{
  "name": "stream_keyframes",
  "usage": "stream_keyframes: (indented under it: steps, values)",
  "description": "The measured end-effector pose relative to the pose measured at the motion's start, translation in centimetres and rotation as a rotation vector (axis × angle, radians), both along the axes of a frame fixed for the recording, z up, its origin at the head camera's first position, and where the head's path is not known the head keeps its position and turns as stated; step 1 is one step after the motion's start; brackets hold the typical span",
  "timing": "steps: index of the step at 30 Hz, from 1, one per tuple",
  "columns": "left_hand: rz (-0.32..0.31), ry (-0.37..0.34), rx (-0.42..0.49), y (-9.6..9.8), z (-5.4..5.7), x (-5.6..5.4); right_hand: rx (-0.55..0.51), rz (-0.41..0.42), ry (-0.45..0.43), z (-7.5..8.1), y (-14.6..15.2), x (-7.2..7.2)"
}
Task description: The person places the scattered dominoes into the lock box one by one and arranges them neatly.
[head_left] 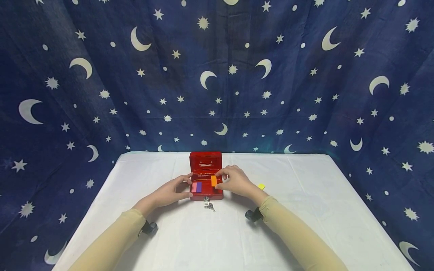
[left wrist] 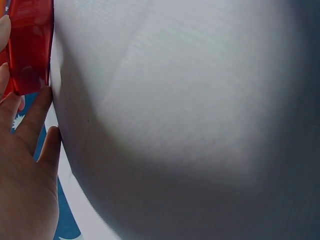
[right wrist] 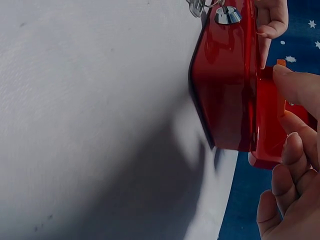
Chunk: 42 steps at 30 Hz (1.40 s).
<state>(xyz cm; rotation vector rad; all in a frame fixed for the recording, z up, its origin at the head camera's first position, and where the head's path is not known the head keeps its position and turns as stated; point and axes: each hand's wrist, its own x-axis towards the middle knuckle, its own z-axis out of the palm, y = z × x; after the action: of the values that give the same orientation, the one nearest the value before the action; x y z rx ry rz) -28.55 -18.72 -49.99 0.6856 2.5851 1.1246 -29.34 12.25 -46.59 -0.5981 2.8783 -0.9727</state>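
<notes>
A red metal cash box (head_left: pixel 215 197) stands on the white table with its lid raised at the back. Upright at the left inside it are a pink block (head_left: pixel 194 187) and a purple block (head_left: pixel 199 187), side by side. My left hand (head_left: pixel 171 191) holds the box's left side, thumb toward the front and fingers toward the back. Between thumb and fingertips, my right hand (head_left: pixel 236 181) pinches a thin orange block (head_left: pixel 214 181) over the right part of the box. Edge-on, the orange block (right wrist: pixel 281 90) appears in the right wrist view.
Keys (head_left: pixel 211 206) hang from the lock on the box's front. A yellow block (head_left: pixel 261 186) lies on the table (head_left: pixel 210 241) beyond my right wrist, partly hidden. Behind the table hangs a dark blue cloth (head_left: pixel 237 94) with moons and stars.
</notes>
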Motion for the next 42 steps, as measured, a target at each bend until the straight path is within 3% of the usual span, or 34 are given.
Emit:
stream_keyframes:
  steps: [16,29,42]
  values:
    - [0.001,-0.007,0.007,0.0,0.1,0.1,0.047,-0.002,0.006,-0.5,-2.2,-0.2]
    - [-0.007,-0.003,0.008,-0.1,0.0,0.0,0.245,0.025,0.130,-1.0,-3.7,-0.3]
    - [0.018,-0.011,-0.013,0.0,0.1,0.1,0.326,0.015,0.167,-1.6,-4.7,-0.3]
